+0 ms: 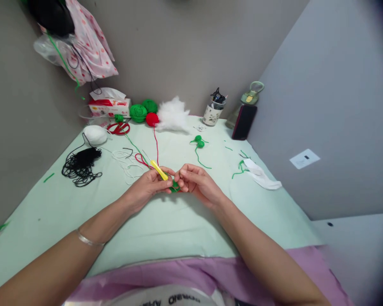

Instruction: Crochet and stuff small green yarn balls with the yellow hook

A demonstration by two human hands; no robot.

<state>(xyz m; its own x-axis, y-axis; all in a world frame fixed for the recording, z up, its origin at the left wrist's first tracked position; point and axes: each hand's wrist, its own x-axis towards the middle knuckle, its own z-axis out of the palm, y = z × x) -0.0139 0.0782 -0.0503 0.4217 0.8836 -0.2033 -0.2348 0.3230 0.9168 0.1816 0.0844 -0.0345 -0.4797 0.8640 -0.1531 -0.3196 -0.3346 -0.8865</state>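
My left hand [148, 185] is closed around a yellow-handled crochet hook [159, 170], whose thin metal end points up and away to the left. The same fingers grip a small green crocheted piece [175, 186], with a bit of red showing along its lower edge. Pinched together at the right side of that piece are the fingers of my right hand [200, 182]; what lies between them is too small to make out. Red yarn [156, 146] runs from a red ball [152, 119] down to my left hand. Part of the green piece is hidden behind my fingers.
Green yarn balls [138, 113], white stuffing [174, 114], a tissue box [110, 107] and red scissors [118, 128] stand or lie at the back. Black yarn [83, 163] lies left. A pen cup [213, 111], bottle [249, 97], phone [244, 122] and white cloth [262, 175] are right.
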